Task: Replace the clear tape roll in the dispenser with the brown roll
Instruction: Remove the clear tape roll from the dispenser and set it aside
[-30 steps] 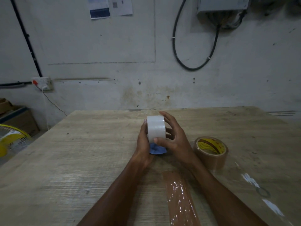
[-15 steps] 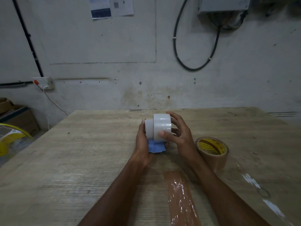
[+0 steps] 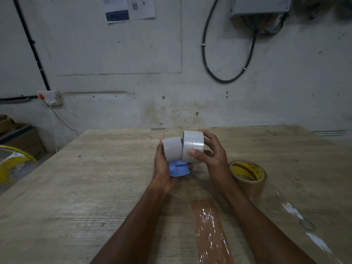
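Note:
My left hand (image 3: 163, 168) grips the blue tape dispenser (image 3: 178, 169), whose pale grey hub (image 3: 172, 150) stands bare above the blue handle. Just to its right, my right hand (image 3: 213, 157) holds the clear tape roll (image 3: 193, 146), which sits beside the hub and touches it along one edge. The brown tape roll (image 3: 247, 178), with a yellow inner core, lies flat on the wooden table (image 3: 95, 187) to the right of my right wrist. Most of the dispenser's body is hidden behind my left palm and the roll.
A strip of brown tape (image 3: 209, 229) is stuck on the table between my forearms. Clear tape strips (image 3: 304, 225) lie at the right. A yellow fan (image 3: 11, 164) and cardboard boxes (image 3: 21, 136) stand off the table's left side. The wall rises behind the far edge.
The clear roll has slid sideways to the right off the dispenser's hub, carried by my right hand. The hub now shows bare. My left hand kept its hold on the dispenser.

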A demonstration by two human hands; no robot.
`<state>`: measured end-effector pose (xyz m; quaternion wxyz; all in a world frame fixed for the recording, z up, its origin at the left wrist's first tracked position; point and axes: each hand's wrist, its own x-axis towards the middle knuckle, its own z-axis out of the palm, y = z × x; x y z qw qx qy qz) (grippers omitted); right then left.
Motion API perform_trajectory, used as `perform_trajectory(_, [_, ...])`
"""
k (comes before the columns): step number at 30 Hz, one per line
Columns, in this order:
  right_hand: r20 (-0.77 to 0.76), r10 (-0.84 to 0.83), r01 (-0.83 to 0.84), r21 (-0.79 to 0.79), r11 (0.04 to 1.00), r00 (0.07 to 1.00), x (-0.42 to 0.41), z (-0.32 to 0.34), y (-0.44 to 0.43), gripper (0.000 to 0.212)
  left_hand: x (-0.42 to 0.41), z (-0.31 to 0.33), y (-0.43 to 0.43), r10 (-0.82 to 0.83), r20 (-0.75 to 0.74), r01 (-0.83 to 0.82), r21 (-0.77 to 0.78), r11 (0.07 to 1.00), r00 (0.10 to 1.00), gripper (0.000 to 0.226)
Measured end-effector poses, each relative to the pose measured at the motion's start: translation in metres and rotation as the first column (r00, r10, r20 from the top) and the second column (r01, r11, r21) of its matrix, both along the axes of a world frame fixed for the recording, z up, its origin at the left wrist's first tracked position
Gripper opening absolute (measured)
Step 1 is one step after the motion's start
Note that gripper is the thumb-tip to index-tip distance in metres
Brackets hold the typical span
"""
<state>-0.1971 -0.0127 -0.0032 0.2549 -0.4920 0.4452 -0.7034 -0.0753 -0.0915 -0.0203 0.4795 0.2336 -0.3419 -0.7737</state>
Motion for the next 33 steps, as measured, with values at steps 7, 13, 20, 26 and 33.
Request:
perform_trajectory(7, [0.358,0.103,-0.084,-0.069,0.994,0.928,-0.003,0.001,-0.005,0.058,-0.003,-0.007,-0.012,-0.029,-0.196,0.057,0.140,0.989,0.980,0.060])
perform_trajectory(13, [0.580,0.307,-0.275,-0.145,0.951,0.755,0.000,0.014,0.000,0.041,-0.010,-0.006,-0.016,-0.008,-0.240,0.052,0.175,0.983,0.971,0.048])
perform_trajectory(20, [0.724,0.412,-0.382,-0.219,0.898,0.554,-0.003,0.015,0.005,0.059,-0.005,-0.011,-0.017,-0.075,-0.199,0.100,0.118,0.988,0.977,0.050])
perform_trajectory(26, [0.732,0.344,-0.346,-0.156,0.925,0.589,0.003,0.022,0.009,0.052,-0.003,-0.011,-0.013,-0.045,-0.181,0.068,0.123,0.990,0.982,0.055])
perform_trajectory(33, [0.729,0.336,-0.351,-0.139,0.926,0.596,0.005,0.022,0.010,0.054,-0.003,-0.009,-0.009,-0.003,-0.135,0.022,0.135,0.991,0.991,0.054])
